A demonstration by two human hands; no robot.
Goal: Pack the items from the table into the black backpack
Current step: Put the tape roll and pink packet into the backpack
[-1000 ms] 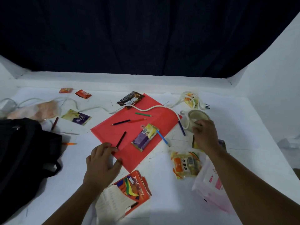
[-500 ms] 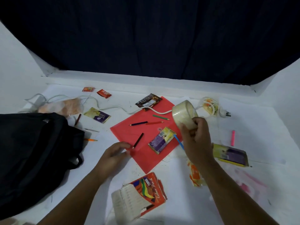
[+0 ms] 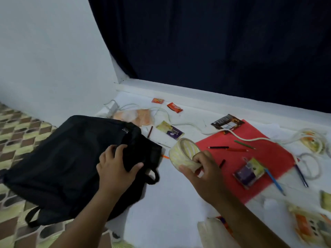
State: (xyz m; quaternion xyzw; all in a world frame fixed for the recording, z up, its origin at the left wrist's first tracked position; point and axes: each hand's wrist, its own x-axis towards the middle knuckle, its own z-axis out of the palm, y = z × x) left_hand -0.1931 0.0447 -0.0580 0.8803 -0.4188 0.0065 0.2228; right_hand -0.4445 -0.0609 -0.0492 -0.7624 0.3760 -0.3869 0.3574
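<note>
The left hand (image 3: pixel 117 166) reaches forward with fingers spread and curled, thumb out to the side, pinching the backpack (image 3: pixel 59 163) fabric. The right hand (image 3: pixel 206 173) is raised, its grip closed around a tape roll (image 3: pixel 182 155), thumb on the outer face. Both forearms are bare.

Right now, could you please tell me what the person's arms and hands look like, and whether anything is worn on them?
Both forearms are bare as far as the frame shows: no sleeves, gloves, watch, bracelets or rings can be seen. The left hand and right hand are bare too, with short nails. The right hand is slightly motion-blurred, so fine details there cannot be told. Nothing shows above the forearms.
</note>
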